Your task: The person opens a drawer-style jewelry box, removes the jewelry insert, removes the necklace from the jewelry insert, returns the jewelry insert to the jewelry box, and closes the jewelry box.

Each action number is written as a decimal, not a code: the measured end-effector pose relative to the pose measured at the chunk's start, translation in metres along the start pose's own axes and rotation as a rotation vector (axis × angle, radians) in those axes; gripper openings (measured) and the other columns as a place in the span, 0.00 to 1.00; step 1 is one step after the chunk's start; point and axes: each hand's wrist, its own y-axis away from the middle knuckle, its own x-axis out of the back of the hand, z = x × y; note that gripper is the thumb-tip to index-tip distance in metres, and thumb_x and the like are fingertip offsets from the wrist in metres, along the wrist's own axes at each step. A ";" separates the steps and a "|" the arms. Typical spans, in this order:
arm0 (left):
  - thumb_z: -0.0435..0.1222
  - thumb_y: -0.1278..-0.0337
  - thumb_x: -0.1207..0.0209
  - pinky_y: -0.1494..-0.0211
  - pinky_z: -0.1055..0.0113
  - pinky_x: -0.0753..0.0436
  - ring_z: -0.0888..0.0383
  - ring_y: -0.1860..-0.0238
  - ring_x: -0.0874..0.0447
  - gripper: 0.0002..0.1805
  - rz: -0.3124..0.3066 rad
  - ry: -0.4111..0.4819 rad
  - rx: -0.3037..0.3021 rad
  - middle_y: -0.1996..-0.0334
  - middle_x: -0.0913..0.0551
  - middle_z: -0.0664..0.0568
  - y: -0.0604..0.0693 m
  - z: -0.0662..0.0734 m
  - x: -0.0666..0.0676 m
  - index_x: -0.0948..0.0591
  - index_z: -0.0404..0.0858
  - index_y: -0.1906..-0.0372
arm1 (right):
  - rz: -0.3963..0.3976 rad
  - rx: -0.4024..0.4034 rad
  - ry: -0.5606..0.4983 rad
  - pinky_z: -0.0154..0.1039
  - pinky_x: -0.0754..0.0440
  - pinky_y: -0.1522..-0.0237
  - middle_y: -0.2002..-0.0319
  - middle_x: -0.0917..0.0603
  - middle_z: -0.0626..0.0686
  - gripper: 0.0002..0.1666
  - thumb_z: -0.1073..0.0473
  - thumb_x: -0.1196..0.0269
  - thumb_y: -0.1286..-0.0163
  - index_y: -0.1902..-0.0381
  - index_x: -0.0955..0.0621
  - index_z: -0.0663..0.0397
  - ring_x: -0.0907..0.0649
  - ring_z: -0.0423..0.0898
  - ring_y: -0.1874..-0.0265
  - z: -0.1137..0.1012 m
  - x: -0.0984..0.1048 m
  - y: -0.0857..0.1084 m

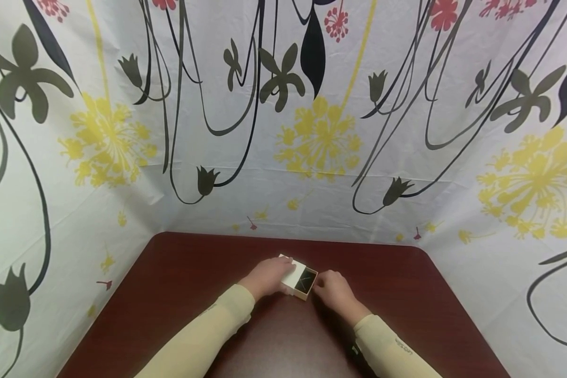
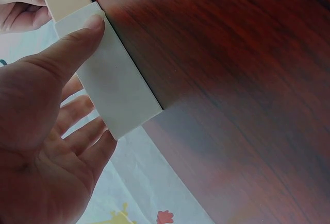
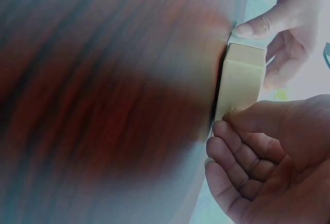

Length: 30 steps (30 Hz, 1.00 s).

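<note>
A small slide-out box lies on the dark red table, turned at an angle. Its white sleeve (image 1: pixel 295 275) is in the grip of my left hand (image 1: pixel 270 276), with the thumb along one side in the left wrist view and the fingers on the other. The cream drawer (image 3: pixel 241 82) sticks partly out of the sleeve; the head view shows its black lining (image 1: pixel 305 281) with thin pale lines on it. At the drawer's outer end, my right hand (image 3: pixel 263 152) pinches with thumb and forefinger beside a tiny dot. What lies between those fingertips is hidden.
The wood-grained table (image 1: pixel 193 262) has rounded far corners. Flower-patterned white cloth (image 1: pixel 245 157) hangs behind it and on both sides. A small dark object (image 1: pixel 356 350) shows beside the right sleeve, too little visible to tell.
</note>
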 end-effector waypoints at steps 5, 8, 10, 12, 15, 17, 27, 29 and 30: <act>0.50 0.43 0.19 0.22 0.58 0.23 0.50 0.24 0.23 0.39 -0.002 0.002 0.000 0.25 0.20 0.45 0.000 0.000 0.000 0.16 0.43 0.28 | 0.001 -0.004 -0.006 0.41 0.25 0.72 0.79 0.23 0.41 0.17 0.68 0.27 0.35 0.79 0.18 0.46 0.28 0.41 0.78 0.000 0.000 0.000; 0.50 0.43 0.18 0.22 0.58 0.23 0.50 0.23 0.23 0.38 -0.002 0.004 -0.001 0.24 0.20 0.45 0.000 -0.001 -0.001 0.16 0.43 0.28 | -0.001 -0.005 -0.006 0.41 0.26 0.72 0.80 0.25 0.41 0.18 0.68 0.27 0.35 0.80 0.19 0.46 0.28 0.41 0.78 0.000 0.000 0.001; 0.49 0.42 0.19 0.22 0.58 0.24 0.50 0.23 0.23 0.38 -0.004 0.004 0.001 0.24 0.20 0.45 0.000 -0.001 -0.001 0.16 0.43 0.28 | 0.003 -0.002 -0.002 0.41 0.26 0.72 0.81 0.26 0.41 0.19 0.68 0.27 0.35 0.81 0.20 0.46 0.29 0.41 0.78 0.001 0.000 0.001; 0.49 0.42 0.19 0.21 0.58 0.24 0.50 0.23 0.24 0.39 -0.009 0.004 0.005 0.24 0.21 0.46 0.000 0.000 0.000 0.17 0.43 0.27 | 0.006 0.001 -0.002 0.41 0.26 0.72 0.81 0.26 0.41 0.19 0.68 0.28 0.35 0.81 0.21 0.45 0.29 0.41 0.78 0.001 0.000 0.001; 0.48 0.41 0.19 0.21 0.58 0.25 0.50 0.22 0.24 0.39 -0.014 0.001 0.009 0.23 0.21 0.46 0.001 0.001 0.001 0.17 0.43 0.26 | 0.009 0.002 -0.005 0.41 0.26 0.72 0.81 0.26 0.41 0.19 0.69 0.28 0.36 0.81 0.21 0.46 0.29 0.41 0.78 0.001 0.000 0.001; 0.48 0.41 0.19 0.21 0.58 0.25 0.50 0.22 0.25 0.39 -0.018 0.005 0.011 0.23 0.21 0.46 0.001 0.002 0.002 0.17 0.43 0.26 | 0.006 -0.002 -0.006 0.41 0.25 0.72 0.80 0.26 0.41 0.19 0.69 0.28 0.35 0.81 0.21 0.46 0.29 0.41 0.78 0.001 0.000 0.001; 0.48 0.41 0.19 0.22 0.58 0.24 0.50 0.23 0.23 0.38 -0.010 -0.002 0.002 0.24 0.20 0.46 0.002 0.002 0.002 0.16 0.43 0.27 | 0.005 -0.002 0.004 0.41 0.26 0.72 0.80 0.26 0.41 0.20 0.68 0.28 0.35 0.82 0.21 0.45 0.29 0.41 0.77 -0.001 0.001 0.002; 0.48 0.41 0.19 0.22 0.58 0.24 0.50 0.23 0.23 0.38 -0.011 -0.002 0.002 0.24 0.20 0.46 0.002 0.002 0.002 0.16 0.43 0.27 | 0.004 -0.002 0.006 0.41 0.26 0.72 0.80 0.26 0.41 0.20 0.68 0.27 0.35 0.81 0.21 0.45 0.29 0.41 0.77 -0.001 0.001 0.003; 0.48 0.41 0.19 0.22 0.58 0.24 0.50 0.23 0.23 0.38 -0.010 -0.002 0.002 0.24 0.20 0.46 0.002 0.002 0.003 0.16 0.43 0.27 | 0.002 -0.004 0.005 0.41 0.26 0.72 0.80 0.26 0.41 0.20 0.68 0.27 0.35 0.81 0.21 0.45 0.29 0.41 0.77 -0.001 0.002 0.003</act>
